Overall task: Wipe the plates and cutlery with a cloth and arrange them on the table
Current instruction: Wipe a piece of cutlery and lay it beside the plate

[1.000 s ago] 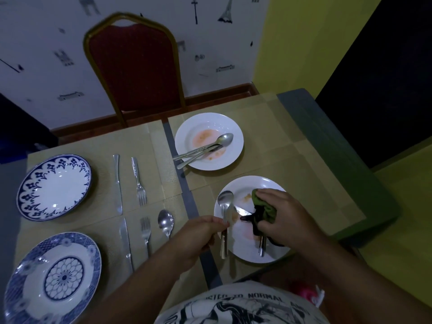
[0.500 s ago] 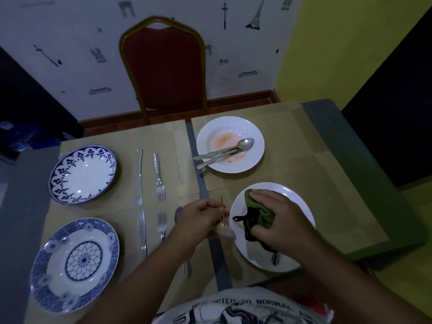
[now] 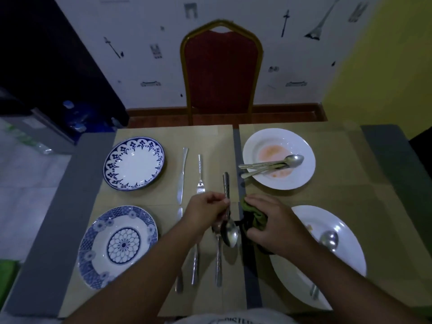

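Observation:
My left hand [image 3: 207, 211] grips a spoon [image 3: 229, 230] by its handle, bowl end toward me, over the middle of the table. Right beside it, my right hand [image 3: 273, 225] clutches a green cloth [image 3: 254, 217]. Under my right forearm lies a white plate [image 3: 346, 249] with another spoon [image 3: 328, 240] on it. Farther back, a stained white plate [image 3: 301, 141] carries cutlery [image 3: 271, 166]. Two blue-patterned plates [image 3: 134, 163] [image 3: 117, 246] sit at the left. Beside them lie a knife [image 3: 182, 174], a fork [image 3: 200, 174] and more cutlery [image 3: 218, 260] below my left hand.
A red chair with a gold frame [image 3: 221, 73] stands at the table's far side against the wall. Tan placemats [image 3: 339, 195] cover the grey table [image 3: 58, 206]. A dark cabinet [image 3: 46, 66] fills the far left.
My left hand has lifted the spoon off the near white plate and carried it left to the table's middle. My right hand followed with the cloth, off the plate's centre.

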`<state>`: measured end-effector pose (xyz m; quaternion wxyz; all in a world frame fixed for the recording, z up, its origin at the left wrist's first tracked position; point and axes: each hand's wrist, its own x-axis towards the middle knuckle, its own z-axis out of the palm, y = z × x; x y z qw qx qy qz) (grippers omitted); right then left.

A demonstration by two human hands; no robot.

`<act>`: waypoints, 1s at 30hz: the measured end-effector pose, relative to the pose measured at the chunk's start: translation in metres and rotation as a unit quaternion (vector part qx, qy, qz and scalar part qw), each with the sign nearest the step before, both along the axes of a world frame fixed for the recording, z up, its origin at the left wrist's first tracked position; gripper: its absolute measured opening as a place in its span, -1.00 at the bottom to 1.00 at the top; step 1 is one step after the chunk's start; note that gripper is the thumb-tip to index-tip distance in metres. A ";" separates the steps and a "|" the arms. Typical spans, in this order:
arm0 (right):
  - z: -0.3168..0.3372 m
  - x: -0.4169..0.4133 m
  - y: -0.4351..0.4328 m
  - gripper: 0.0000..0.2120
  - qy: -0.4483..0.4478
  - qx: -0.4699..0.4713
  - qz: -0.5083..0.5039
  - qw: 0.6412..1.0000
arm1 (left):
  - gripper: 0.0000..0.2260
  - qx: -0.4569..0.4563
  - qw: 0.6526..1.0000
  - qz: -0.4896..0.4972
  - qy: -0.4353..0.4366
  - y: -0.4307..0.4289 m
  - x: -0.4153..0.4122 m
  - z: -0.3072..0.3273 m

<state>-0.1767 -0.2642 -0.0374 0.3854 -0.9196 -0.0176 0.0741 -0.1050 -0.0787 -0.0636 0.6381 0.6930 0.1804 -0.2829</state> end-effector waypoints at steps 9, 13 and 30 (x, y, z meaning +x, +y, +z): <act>-0.010 0.047 0.009 -0.31 0.016 0.011 -0.036 0.999 | -0.79 0.079 0.996 -0.026 -0.039 -0.001 0.101 -0.021; -0.022 0.049 0.009 -0.31 0.036 0.002 -0.044 0.998 | -0.81 0.151 0.983 -0.068 -0.082 -0.009 0.124 -0.046; -0.023 0.043 0.012 -0.32 0.055 0.012 -0.076 0.996 | -0.40 0.381 0.714 -0.464 -0.361 0.017 0.067 -0.075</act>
